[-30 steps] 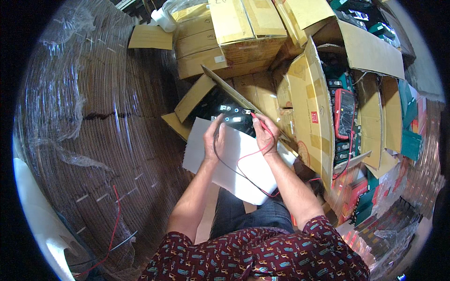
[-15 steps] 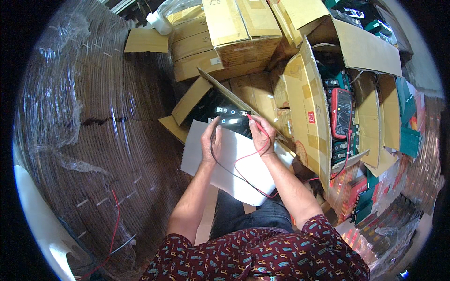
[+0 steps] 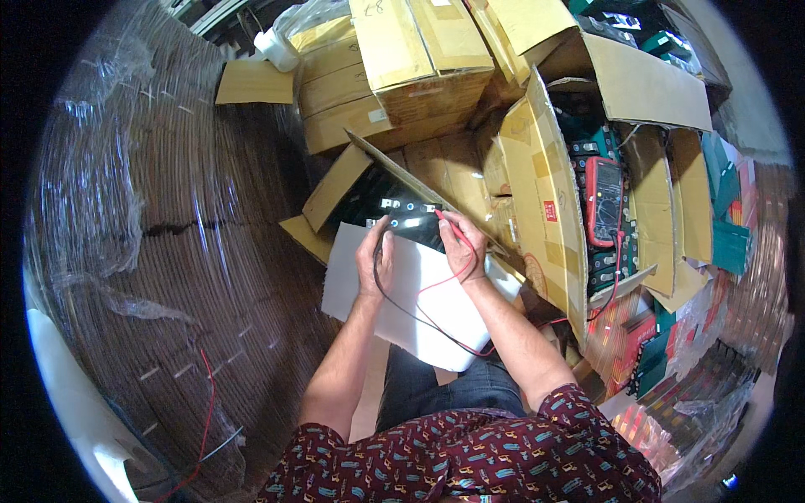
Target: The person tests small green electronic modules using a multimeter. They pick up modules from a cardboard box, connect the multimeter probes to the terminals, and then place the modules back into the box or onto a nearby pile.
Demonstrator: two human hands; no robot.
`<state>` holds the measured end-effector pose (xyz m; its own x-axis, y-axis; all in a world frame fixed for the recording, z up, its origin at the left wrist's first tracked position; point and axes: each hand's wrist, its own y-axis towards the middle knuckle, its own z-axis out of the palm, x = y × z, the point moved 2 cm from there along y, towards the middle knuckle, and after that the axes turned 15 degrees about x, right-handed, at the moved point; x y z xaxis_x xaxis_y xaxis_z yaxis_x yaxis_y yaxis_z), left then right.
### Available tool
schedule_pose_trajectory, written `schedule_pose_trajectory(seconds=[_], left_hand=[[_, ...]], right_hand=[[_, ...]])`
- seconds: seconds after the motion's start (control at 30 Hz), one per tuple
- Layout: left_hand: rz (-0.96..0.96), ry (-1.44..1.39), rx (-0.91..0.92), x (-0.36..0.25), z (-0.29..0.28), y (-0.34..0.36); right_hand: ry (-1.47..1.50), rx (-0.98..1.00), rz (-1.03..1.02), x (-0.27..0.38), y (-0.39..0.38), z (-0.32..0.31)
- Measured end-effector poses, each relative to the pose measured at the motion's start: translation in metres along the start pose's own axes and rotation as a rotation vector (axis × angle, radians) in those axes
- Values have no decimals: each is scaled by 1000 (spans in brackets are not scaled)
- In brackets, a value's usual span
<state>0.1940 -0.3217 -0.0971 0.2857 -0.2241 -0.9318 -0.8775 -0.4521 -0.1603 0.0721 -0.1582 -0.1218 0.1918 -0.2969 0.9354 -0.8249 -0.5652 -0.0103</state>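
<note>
In an open cardboard box sit black batteries with metal terminals on top. My left hand is closed on a black test probe, whose lead loops down from the fingers; its tip is hidden at the battery's near side. The red test probe is pinched in my right hand, its tip at a terminal on the right. Both leads run to a red multimeter lying on batteries in a second box. Under my wrists a white sheet covers the near part of the box.
To the right stands the tall open box with more batteries. Closed cartons are stacked behind. Plastic-wrapped flattened cardboard fills the left, with a loose red wire on it. Printed packaging lies at the right.
The whole view has shifted slightly, so the boxes appear a little lower and further left. Both hands keep their grip on the probes, with little movement relative to the batteries.
</note>
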Motion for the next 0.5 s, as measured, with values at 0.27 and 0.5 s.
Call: schedule_pose_trajectory(seconds=[0.27,0.5], left_hand=[[-24,10,-13,3,2,-1],[-3,-177,-11,26,6,1]], right_hand=[[131,24,89,-1,1,-2],[-5,-33,-76,16,5,0]])
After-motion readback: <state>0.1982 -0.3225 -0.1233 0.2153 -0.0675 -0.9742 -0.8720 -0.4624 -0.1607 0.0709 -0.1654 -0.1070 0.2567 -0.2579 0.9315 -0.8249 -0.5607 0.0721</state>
